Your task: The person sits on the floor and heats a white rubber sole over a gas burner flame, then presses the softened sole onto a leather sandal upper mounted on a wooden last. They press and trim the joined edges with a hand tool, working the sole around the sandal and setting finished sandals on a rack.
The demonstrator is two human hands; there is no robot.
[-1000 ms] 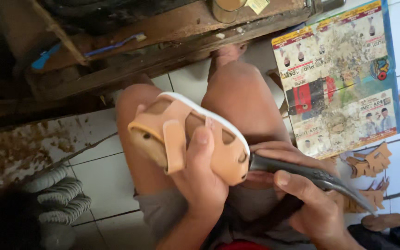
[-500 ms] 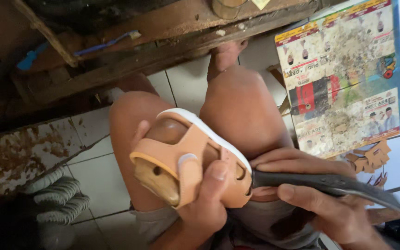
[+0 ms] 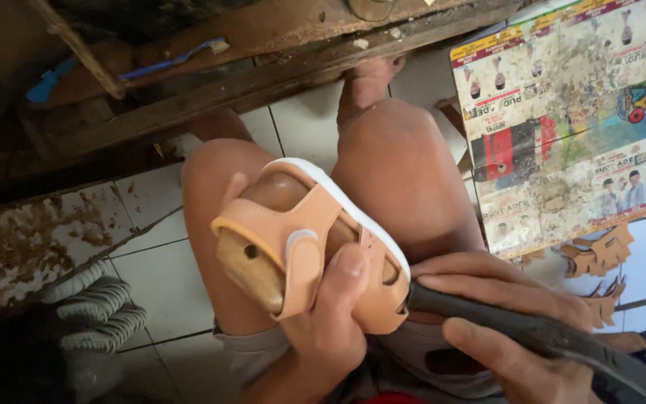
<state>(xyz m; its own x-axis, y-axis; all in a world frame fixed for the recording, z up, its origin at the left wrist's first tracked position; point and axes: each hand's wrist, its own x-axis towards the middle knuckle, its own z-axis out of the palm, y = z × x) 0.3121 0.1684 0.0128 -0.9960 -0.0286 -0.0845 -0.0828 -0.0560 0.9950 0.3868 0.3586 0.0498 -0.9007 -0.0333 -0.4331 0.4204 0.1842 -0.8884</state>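
A small tan sandal (image 3: 304,232) with a white sole edge sits on a wooden shoe last and rests across my knees. My left hand (image 3: 330,322) grips it from below, thumb pressed on the strap. My right hand (image 3: 510,322) is closed around a dark tool handle (image 3: 532,333) whose front end meets the sandal's heel side. The tool's working tip is hidden behind the sandal.
A worn wooden bench (image 3: 226,67) crosses the top, with a blue toothbrush (image 3: 166,63) lying on it. A printed cardboard sheet (image 3: 562,127) lies on the tiled floor at right, with brown leather cut-outs (image 3: 600,262) below it. White ribbed soles (image 3: 91,307) are stacked at lower left.
The sandal has turned a little in my left hand and my thumb has shifted along the strap. My right hand has kept the tool against the sandal's edge.
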